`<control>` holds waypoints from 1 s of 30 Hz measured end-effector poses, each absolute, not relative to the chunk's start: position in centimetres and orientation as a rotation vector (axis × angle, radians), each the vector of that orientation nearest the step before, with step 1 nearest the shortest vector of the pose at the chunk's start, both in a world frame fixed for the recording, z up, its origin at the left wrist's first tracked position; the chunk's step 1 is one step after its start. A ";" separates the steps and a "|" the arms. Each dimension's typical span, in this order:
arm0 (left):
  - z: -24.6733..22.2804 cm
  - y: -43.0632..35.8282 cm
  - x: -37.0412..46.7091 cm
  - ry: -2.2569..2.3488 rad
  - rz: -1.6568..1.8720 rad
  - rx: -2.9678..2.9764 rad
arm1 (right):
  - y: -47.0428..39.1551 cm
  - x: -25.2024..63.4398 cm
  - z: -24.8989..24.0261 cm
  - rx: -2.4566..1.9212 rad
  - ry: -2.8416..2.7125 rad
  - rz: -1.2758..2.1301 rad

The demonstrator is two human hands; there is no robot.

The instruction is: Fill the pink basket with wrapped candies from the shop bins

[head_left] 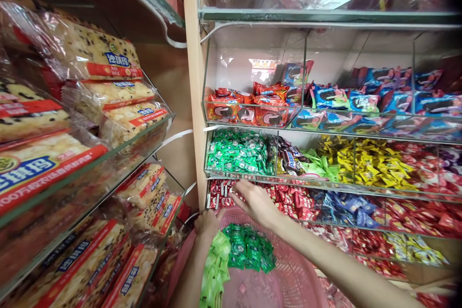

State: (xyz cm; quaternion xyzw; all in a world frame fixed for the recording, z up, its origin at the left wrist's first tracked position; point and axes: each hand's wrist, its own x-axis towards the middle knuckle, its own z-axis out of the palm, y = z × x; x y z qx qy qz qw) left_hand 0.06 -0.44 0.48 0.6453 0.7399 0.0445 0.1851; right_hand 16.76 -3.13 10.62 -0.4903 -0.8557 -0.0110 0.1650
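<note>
My left hand (207,225) is closed on the left rim of a pink plastic basket (303,269). Inside the basket lie dark green candy packets (249,248) and light green packets (216,264). Above the basket's far rim, my right hand (254,202) reaches to the left with bent fingers that stand apart; I see nothing held in it. Just beyond its fingertips are red and white candy packets (221,193) in a low shelf bin. Part of that bin is hidden behind the hand.
Green candies (240,151), Snickers bars (289,159) and yellow candies (378,163) fill glass-fronted bins. Above them are orange packets (267,108) and blue cookie packs (328,97). Wrapped sesame pastries (108,53) line the left shelves. A wooden post (197,82) divides the two sides.
</note>
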 end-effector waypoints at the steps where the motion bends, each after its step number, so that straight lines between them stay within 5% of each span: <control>1: 0.5 -0.5 0.1 2.081 0.131 1.818 | -2.6 16.3 12.2 -1.353 -2.394 -0.040; 9: 0.3 -0.4 -0.1 2.079 0.135 1.819 | 4.8 14.8 18.4 -1.218 -2.412 -0.271; 30: 0.0 -0.2 -0.3 2.087 0.127 1.832 | 9.1 15.0 17.5 -1.208 -2.426 -0.207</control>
